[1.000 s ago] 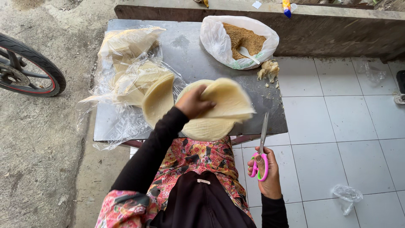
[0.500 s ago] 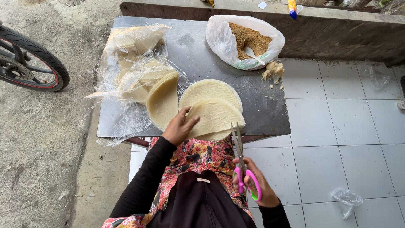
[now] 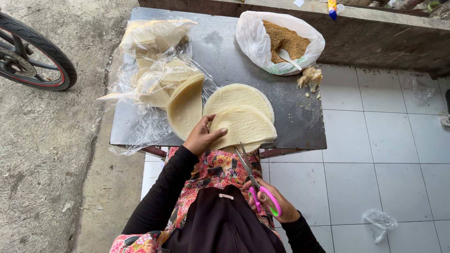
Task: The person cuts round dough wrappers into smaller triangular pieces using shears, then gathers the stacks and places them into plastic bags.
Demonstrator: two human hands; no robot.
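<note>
My left hand (image 3: 202,136) grips the near edge of a folded stack of pale round wrappers (image 3: 246,126) lying on the small grey table (image 3: 300,117). More flat round wrappers (image 3: 236,96) lie underneath it. In my right hand (image 3: 272,205) are scissors with pink and green handles (image 3: 260,187); their blades point up toward the folded stack's near edge. Another stack of wrappers (image 3: 185,107) leans against clear plastic wrapping (image 3: 150,84) to the left.
A white bag of brown crumbs (image 3: 281,42) with a spoon stands at the table's far right, a pale lump (image 3: 310,77) beside it. A bicycle wheel (image 3: 35,58) is at far left. White floor tiles (image 3: 384,154) and a crumpled plastic scrap (image 3: 379,222) lie right.
My left hand pulled the folded wrappers back toward the table's near edge. My right hand swung the scissors from upright at the right to angled in under the stack.
</note>
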